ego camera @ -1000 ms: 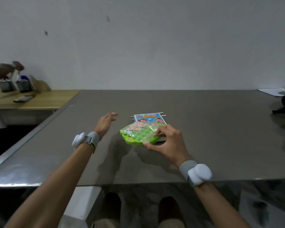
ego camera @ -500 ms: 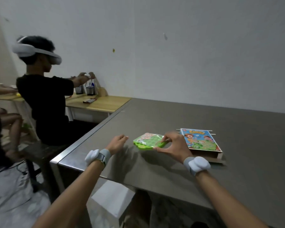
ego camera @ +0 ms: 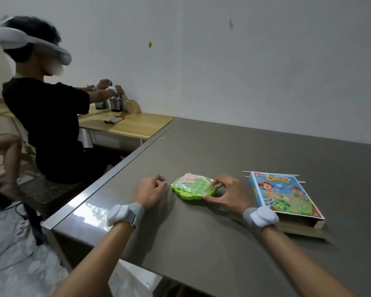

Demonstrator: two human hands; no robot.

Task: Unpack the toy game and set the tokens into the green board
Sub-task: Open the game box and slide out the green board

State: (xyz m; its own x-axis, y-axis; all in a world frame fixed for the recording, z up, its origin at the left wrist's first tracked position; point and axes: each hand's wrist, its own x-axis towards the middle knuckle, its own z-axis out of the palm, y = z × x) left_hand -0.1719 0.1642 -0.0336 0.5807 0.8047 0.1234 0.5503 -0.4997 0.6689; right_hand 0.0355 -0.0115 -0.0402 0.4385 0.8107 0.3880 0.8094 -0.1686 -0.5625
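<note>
The green board [ego camera: 191, 188] lies flat on the grey table [ego camera: 266, 157], still wrapped in clear plastic. A cluster of pale pink tokens [ego camera: 187, 179] sits inside the wrap at the board's far left end. My right hand [ego camera: 227, 192] pinches the board's right edge between thumb and fingers. My left hand [ego camera: 151, 189] hovers just left of the board with fingers loosely curled, holding nothing. The open game box [ego camera: 284, 195] with its blue cartoon lid lies to the right of my right hand.
Thin wooden sticks [ego camera: 272, 174] poke out behind the box. The table's left edge [ego camera: 120, 166] is close to my left hand. A person in a black shirt [ego camera: 49, 125] sits at a wooden desk [ego camera: 126, 125] to the left, with cups and markers.
My view swung left, bringing the seated person into sight. The wrapped board has been pulled left, away from the box. My left hand curled and came closer to the board.
</note>
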